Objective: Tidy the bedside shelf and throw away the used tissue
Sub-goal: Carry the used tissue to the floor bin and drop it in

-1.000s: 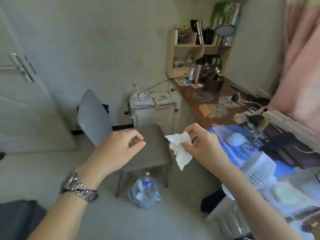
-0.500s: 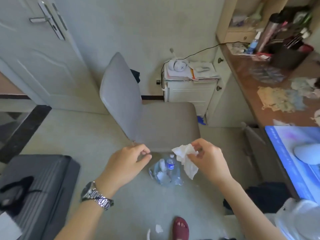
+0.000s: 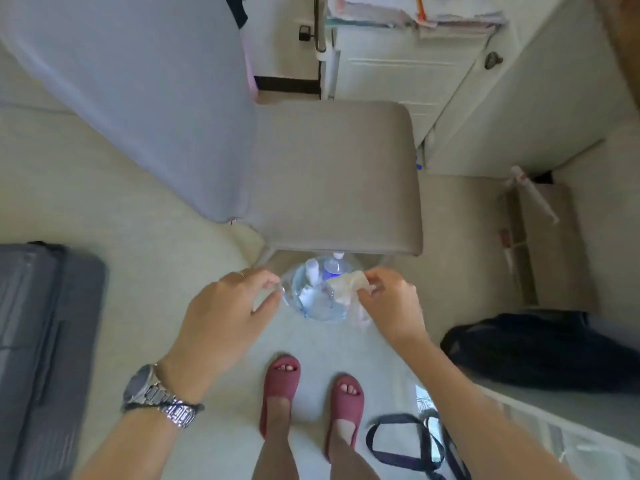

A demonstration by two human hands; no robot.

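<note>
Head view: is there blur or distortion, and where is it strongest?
Head view: motion blur softens the right hand and the tissue it pinches over the clear bag; the left hand is a little sharper; the wide-angle lens bends the chair and stretches the frame edges; lighting is soft, no harsh glare.

Head camera looks steeply down (close) at floor (image 3: pixel 194 237).

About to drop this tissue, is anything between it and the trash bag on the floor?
Nothing visible. The right hand holds the tissue right over the clear bag, whose edge the left hand pinches.
</note>
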